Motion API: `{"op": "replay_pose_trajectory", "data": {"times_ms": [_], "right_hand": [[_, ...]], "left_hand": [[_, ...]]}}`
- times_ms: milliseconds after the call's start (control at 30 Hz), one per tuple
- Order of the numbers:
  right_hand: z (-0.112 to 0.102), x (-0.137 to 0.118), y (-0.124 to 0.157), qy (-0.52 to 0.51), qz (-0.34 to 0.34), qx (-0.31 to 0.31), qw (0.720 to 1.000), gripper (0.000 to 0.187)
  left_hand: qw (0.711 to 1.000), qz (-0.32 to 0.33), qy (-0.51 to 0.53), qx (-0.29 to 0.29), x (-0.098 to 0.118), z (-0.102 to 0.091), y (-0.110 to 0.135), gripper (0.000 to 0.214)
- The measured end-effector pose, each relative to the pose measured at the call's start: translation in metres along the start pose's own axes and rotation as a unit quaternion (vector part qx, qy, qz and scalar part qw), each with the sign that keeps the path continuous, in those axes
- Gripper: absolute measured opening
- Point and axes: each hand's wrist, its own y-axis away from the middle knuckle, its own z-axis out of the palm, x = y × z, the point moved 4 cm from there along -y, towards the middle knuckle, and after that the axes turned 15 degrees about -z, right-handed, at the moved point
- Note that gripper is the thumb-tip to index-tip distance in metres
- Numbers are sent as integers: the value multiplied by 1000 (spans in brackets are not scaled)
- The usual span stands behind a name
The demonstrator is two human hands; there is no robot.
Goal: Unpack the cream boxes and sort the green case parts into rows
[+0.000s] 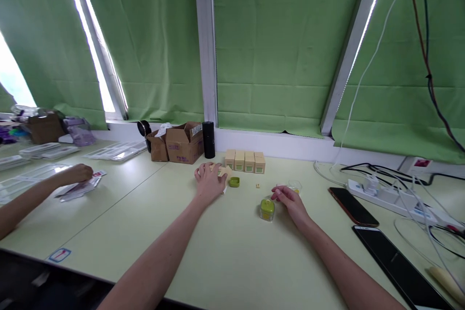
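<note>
My left hand (pixel 209 183) curves its fingers down over a small tan cardboard box (pixel 225 171), gripping it; the hand partly hides the box. Just right of it lies a small green square lid or cup (pixel 234 182). My right hand (pixel 291 202) hovers low over the table with loosely bent fingers and nothing visible in them. Beside its fingertips stands a small clear jar with a green lid (pixel 267 209). A clear round dish (pixel 295 186) with something yellow sits behind this hand. A tiny yellowish piece (pixel 257 185) lies between the two hands.
Several small tan boxes (pixel 244 161) stand in a row at the back. Left of them are a black cylinder (pixel 208 139) and open cartons (pixel 184 143). Phones (pixel 354 207) and a power strip (pixel 395 198) with cables lie right. Another person's hand (pixel 78 174) is at left.
</note>
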Motion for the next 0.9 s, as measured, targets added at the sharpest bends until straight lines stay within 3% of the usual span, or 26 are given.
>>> {"op": "replay_pose_trajectory", "data": {"times_ms": [100,200,333,433,633,900], "right_hand": [[-2,-4,-1,-10,12,-38,999,57],[-8,3,-3,0,20,-14,1000,55],[-9,17,-5,14,17,4,1000,45],[-6,25,-5,24,8,9,1000,36],[0,22,0,46,-16,3,999,29],[15,-2,9,-1,-48,-33,998,43]], "left_hand": [[992,82,80,-53,20,-7,10,39],[952,189,157,-184,51,-11,29,47],[885,274,159,-342,91,-13,62,58],[870,293,129,-374,109,-10,82,64],[882,239,165,-372,105,-1,94,43],[895,51,288,-337,82,7,73,41]]}}
